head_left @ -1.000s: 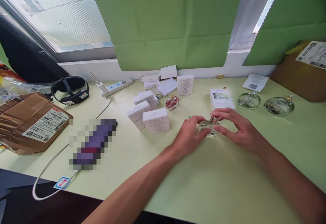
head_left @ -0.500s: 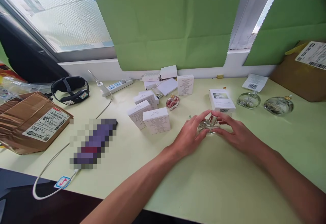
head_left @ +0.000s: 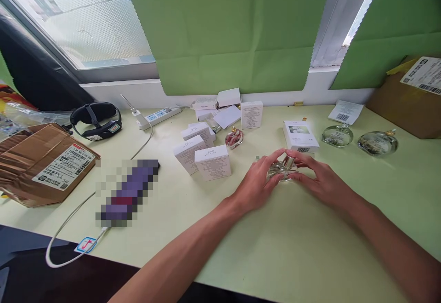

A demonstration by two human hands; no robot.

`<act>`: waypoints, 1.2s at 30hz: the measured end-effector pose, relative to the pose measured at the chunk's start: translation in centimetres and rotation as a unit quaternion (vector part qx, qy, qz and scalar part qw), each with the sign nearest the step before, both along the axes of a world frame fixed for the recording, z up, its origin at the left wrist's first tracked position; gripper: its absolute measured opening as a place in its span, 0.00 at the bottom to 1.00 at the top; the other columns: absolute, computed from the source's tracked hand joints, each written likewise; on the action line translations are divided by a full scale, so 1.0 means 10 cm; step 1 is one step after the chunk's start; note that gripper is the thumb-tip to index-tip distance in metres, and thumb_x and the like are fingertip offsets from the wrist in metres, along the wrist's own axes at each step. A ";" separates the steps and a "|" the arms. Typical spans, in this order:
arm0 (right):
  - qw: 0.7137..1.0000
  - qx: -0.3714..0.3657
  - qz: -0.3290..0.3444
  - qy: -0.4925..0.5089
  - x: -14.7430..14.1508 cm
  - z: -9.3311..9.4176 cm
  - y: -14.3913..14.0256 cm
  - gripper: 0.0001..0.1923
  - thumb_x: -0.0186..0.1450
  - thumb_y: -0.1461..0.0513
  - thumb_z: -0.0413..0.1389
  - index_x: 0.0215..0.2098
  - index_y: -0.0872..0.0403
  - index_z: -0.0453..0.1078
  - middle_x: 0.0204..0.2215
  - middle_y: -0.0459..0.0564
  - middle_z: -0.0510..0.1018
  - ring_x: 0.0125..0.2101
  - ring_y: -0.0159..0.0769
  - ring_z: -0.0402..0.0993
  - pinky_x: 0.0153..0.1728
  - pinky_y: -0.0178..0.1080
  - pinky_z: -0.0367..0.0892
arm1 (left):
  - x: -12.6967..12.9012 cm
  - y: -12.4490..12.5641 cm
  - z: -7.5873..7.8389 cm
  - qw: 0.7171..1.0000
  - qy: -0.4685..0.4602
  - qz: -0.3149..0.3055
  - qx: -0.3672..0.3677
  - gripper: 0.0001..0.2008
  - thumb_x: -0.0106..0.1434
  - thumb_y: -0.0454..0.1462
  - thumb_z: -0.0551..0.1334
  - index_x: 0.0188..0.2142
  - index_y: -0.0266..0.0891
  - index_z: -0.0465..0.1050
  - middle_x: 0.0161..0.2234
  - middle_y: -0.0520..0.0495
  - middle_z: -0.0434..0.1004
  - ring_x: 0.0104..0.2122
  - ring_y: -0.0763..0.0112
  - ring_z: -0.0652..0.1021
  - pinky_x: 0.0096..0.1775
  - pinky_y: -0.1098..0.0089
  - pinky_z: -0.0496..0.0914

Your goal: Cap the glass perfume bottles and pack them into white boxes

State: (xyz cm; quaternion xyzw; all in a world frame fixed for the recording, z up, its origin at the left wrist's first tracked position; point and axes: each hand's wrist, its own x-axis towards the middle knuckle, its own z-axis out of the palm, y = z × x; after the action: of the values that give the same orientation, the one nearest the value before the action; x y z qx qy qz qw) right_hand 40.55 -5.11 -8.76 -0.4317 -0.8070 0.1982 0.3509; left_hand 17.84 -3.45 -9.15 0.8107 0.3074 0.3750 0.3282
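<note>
A clear glass perfume bottle (head_left: 281, 170) with a silvery cap stands low on the table, between my two hands. My left hand (head_left: 254, 181) is closed on its left side, fingers over the top and thumb at the near side. From the right, my right hand (head_left: 317, 178) grips it with the fingers at the cap and the thumb near the base. Just behind the hands lies a white box (head_left: 300, 136) with a picture and a barcode. Further right are two more round glass bottles, one (head_left: 337, 135) beside the other (head_left: 377, 143).
Several white cartons, one in front (head_left: 212, 162), stand left of my hands by a red-striped bottle (head_left: 234, 138). A blurred phone (head_left: 129, 195) on a white cable lies farther left. Brown cardboard boxes flank the table, left (head_left: 44, 169) and right (head_left: 406, 100). A power strip (head_left: 160, 117) lies behind.
</note>
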 end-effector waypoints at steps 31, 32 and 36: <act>0.982 0.018 -0.145 0.121 0.16 0.15 0.05 0.26 0.67 0.53 0.60 0.62 0.33 0.65 0.53 0.44 0.78 0.49 0.43 0.78 0.52 0.51 0.75 | 0.17 0.34 0.46 0.991 0.089 0.090 -0.040 0.18 0.68 0.36 0.54 0.57 0.41 0.64 0.47 0.44 0.75 0.42 0.67 0.76 0.45 0.65 0.71; 0.973 0.033 -0.178 0.147 0.23 0.18 0.08 0.27 0.65 0.52 0.61 0.62 0.34 0.65 0.50 0.45 0.79 0.48 0.43 0.78 0.52 0.52 0.75 | 0.25 0.43 0.52 0.986 0.137 0.082 -0.038 0.17 0.69 0.37 0.53 0.56 0.41 0.65 0.47 0.44 0.75 0.43 0.67 0.77 0.45 0.65 0.71; 0.934 0.096 -0.274 0.210 0.53 0.32 0.17 0.34 0.59 0.51 0.66 0.63 0.39 0.66 0.43 0.48 0.80 0.46 0.43 0.78 0.46 0.49 0.78 | 0.79 0.78 0.63 0.953 0.251 0.165 -0.033 0.19 0.68 0.42 0.55 0.55 0.36 0.67 0.54 0.37 0.72 0.52 0.56 0.74 0.51 0.59 0.69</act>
State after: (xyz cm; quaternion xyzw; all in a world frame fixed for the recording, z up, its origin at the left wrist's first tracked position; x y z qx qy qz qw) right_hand 45.89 -3.44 -5.51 -0.5487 -0.5804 0.1026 0.5929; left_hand 25.70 4.34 -2.87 0.8050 0.5219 0.1983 0.2008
